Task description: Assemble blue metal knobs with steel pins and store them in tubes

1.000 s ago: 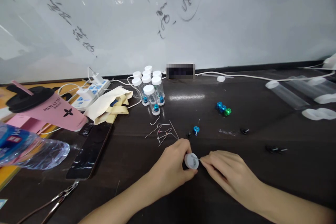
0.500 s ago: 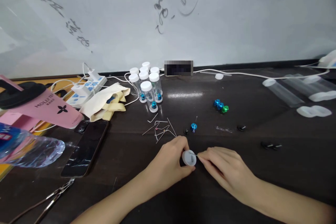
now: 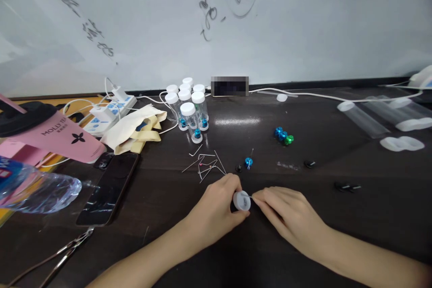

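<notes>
Capped tubes stand upright in a cluster at the back of the dark table; from where I stand, I place everything by them. Left hand, in front and a bit right of the tubes: thumb and forefinger curved apart only by the width of a round white piece, gripping it at opposite sides, face turned up, small grey mark or part on it, too small to tell. Its other fingers are mostly hidden. Right hand, farther right and also in front of the tubes: thumb and forefinger pinched nearly together on a thin metal wire, tip at the white piece's edge; can't tell if it goes in. Remaining fingers curl under, nothing else seen in them. Between tubes and left hand: loose bent wires. Right of those wires, also forward of the tubes: a blue spool with a wire through it, small black part just beside it. Well right of the tubes: blue and green spools bunched together. Left of the tubes and forward: phone, then pliers lying nearer the person.
</notes>
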A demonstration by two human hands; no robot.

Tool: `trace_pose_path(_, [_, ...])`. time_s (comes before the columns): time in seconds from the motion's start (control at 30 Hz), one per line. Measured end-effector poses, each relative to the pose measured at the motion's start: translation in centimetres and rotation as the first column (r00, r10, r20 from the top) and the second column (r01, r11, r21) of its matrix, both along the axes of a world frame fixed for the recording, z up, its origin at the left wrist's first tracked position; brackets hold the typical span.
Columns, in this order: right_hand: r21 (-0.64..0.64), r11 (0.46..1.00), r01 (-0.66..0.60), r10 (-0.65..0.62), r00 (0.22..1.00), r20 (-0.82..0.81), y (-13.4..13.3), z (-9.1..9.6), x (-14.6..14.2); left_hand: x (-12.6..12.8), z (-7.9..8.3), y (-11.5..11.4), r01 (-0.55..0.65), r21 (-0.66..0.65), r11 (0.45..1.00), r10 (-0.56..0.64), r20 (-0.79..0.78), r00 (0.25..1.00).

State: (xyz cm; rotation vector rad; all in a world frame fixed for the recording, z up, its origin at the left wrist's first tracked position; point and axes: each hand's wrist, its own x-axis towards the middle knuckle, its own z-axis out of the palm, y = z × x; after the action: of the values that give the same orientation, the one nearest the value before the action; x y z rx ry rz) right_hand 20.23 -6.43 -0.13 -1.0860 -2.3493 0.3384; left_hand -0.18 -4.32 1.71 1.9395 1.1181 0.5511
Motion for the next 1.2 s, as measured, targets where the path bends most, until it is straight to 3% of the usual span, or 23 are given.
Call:
trace_pose_path(0.33, [-0.293, 0.955, 0.049, -0.072, 0.995, -0.069, 0.30, 0.36, 0.08, 0.31, -0.08, -0.32, -0.011, 0.063, 0.998, 0.012, -0.008, 1.000])
trace_pose_path(0.7, [-0.415, 0.910, 0.012, -0.066, 0.991, -0.115, 0.67, 0.61, 0.08, 0.34, -0.63, -0.32, -0.034, 0.077, 0.996, 0.032, 0.033, 0.999])
trace_pose_path(0.97, [-0.479, 0.875, 0.066, -0.142, 0.982, -0.124, 0.62, 0.98, -0.04, 0.33, -0.66, -0.40, -0.059, 0.057, 0.997, 0.054, 0.078, 0.995])
trace_pose_path(1.2, [-0.606, 0.795, 0.025, -0.227, 0.939, -0.259, 0.74, 0.74, 0.23, 0.35, -0.68, -0.03, -0.047, 0.038, 0.998, 0.045, 0.067, 0.997])
